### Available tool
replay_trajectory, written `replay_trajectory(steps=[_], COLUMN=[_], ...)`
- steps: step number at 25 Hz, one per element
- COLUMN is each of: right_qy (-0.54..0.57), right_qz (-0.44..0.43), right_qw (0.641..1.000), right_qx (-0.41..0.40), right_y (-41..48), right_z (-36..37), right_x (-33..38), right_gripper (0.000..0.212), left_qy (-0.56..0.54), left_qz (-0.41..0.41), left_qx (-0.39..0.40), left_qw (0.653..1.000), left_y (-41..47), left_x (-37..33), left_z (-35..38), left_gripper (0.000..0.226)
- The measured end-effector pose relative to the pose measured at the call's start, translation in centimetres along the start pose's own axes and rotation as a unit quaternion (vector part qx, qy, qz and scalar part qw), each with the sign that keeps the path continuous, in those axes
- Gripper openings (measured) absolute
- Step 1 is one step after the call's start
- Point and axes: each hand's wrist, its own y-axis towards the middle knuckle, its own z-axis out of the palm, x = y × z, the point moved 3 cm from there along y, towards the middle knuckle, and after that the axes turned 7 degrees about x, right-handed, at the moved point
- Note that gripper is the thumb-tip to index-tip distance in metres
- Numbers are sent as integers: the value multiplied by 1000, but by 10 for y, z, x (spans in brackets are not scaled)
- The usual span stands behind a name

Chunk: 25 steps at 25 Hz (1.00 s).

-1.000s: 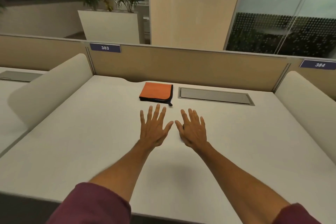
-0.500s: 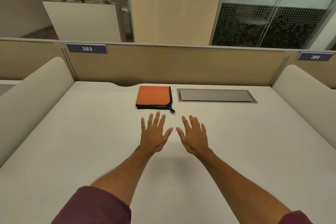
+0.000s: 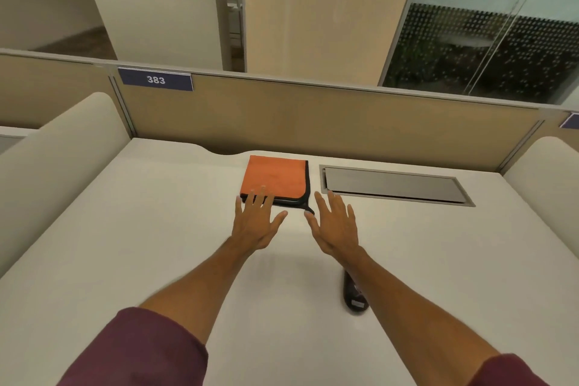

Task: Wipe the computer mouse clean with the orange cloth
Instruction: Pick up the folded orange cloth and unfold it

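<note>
A folded orange cloth (image 3: 275, 178) with a black edge lies flat at the back middle of the white desk (image 3: 141, 244). My left hand (image 3: 255, 222) is spread open, fingertips over the cloth's near edge. My right hand (image 3: 335, 224) is also open, just right of the cloth's near right corner, thumb beside the black tab. A dark computer mouse (image 3: 352, 296) lies on the desk under my right forearm, which hides most of it.
A grey metal cable hatch (image 3: 394, 186) is set into the desk right of the cloth. A beige partition (image 3: 313, 122) with the label 383 closes the back. Padded white dividers (image 3: 59, 160) flank both sides.
Both hands have moved forward toward the cloth; the left fingertips now reach its near edge. The mouse has come into view under my right forearm.
</note>
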Motion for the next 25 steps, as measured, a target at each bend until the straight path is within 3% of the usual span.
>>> replay_trajectory(steps=[6, 18, 22, 25], right_qy=[15, 23, 46, 64], right_qz=[-12, -15, 12, 28], right_qw=[1000, 999, 996, 995], right_qx=[5, 46, 82, 74], right_y=[77, 177, 197, 204], right_z=[9, 47, 64, 71], right_x=[3, 7, 4, 6], right_gripper=[60, 45, 41, 36], left_qy=[9, 9, 8, -52], left_qz=[13, -54, -62, -81], left_qx=[13, 74, 66, 42], left_qw=[1000, 996, 996, 995], left_y=[63, 156, 173, 179], left_x=[28, 83, 87, 82], left_z=[-1, 29, 35, 36], left_gripper=[64, 61, 53, 38])
